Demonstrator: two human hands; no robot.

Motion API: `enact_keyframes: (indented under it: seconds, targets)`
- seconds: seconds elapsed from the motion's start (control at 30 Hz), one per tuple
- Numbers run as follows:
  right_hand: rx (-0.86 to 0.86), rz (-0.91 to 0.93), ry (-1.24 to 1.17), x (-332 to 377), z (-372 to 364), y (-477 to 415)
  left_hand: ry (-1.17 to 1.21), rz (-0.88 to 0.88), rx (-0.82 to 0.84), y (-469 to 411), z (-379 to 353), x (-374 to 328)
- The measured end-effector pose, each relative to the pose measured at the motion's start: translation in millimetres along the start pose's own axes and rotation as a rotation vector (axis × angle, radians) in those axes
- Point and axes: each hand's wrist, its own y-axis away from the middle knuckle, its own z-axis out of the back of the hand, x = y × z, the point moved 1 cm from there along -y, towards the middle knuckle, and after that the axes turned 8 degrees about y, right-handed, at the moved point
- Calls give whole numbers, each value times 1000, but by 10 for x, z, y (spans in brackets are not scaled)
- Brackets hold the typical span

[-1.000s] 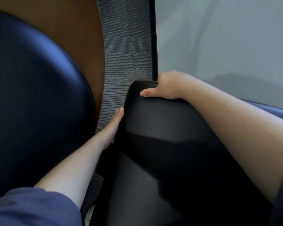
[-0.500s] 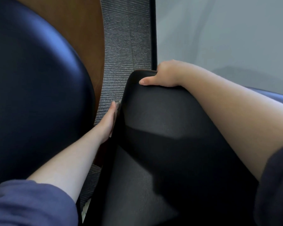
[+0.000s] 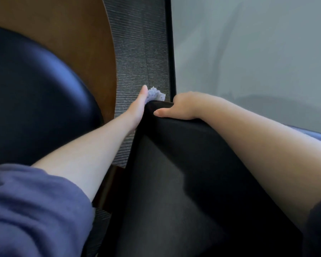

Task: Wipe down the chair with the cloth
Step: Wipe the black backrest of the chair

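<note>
A black upholstered chair (image 3: 183, 173) fills the lower middle of the head view, seen from above along its back. My right hand (image 3: 180, 106) grips the chair's top edge, thumb lying on the near face and fingers curled over the far side. My left hand (image 3: 137, 108) runs along the chair's left edge near the top corner and presses a pale, dotted cloth (image 3: 155, 95) against it. The cloth sticks out beyond my fingers at the corner. Most of the left hand's fingers are hidden behind the chair edge.
A second chair with a glossy dark blue cushion (image 3: 35, 101) and a brown wooden shell (image 3: 78, 30) stands close on the left. Grey carpet (image 3: 137, 52) shows in the narrow gap between them. A pale wall (image 3: 248, 52) with a black edge strip rises at the right.
My left hand has slid up the chair's left edge to the top corner, and the cloth now shows beyond it. My right hand keeps its grip on the top edge.
</note>
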Motion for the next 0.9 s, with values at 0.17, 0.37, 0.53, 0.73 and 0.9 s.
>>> enact_keyframes:
  seconds: [0.17, 0.37, 0.53, 0.73, 0.9]
  targets:
    - [-62, -38, -188, -189, 22, 80, -207, -247, -35, 55, -353, -276]
    - [-97, -51, -291, -425, 82, 327, -884, -312, -55, 297, -646, -375]
    - [-59, -29, -241, -536, 84, 645, -974, -430, 52, 590, -752, -330]
    - [-100, -111, -133, -760, 19, 1062, -1209, -580, 100, 931, -927, -350]
    - [-279, -149, -84, -929, -84, 1565, -1223, -746, -6, 1263, -1205, -450]
